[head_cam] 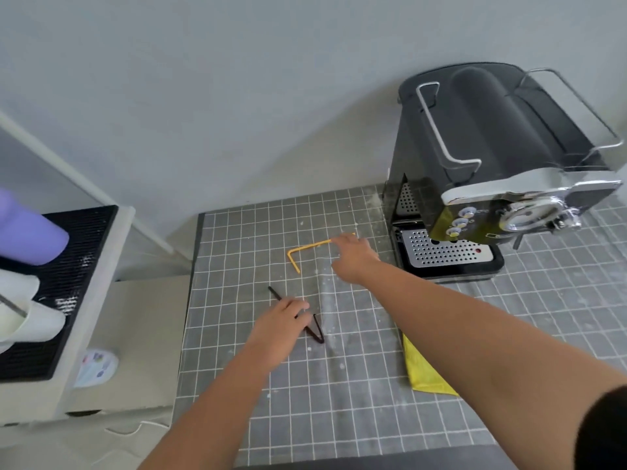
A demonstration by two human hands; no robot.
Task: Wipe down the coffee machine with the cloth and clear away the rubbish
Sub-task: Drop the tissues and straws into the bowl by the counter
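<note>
**Both hands down on the bent straws, cloth waiting**

Fingers of the right hand reaching over the long arm of a thin orange plastic straw bent at a right angle, touching or nearly so; closed on it or not, cannot tell. Fingers of the left hand curled down onto a thin black plastic straw folded into a sharp V, apparently pinching it, though grip hidden under the knuckles.

Judged step: clearing the rubbish, one straw per hand. Next move calls for a firm pinch on each thin tube, then lifting clear of the grey grid-patterned table. No bin visible.

Folded yellow cloth lying untouched, partly under the right forearm. Black and chrome espresso coffee machine standing just beyond, wiping apparently not begun.

No brand or lettering readable; machine's button markings too blurred.
</note>
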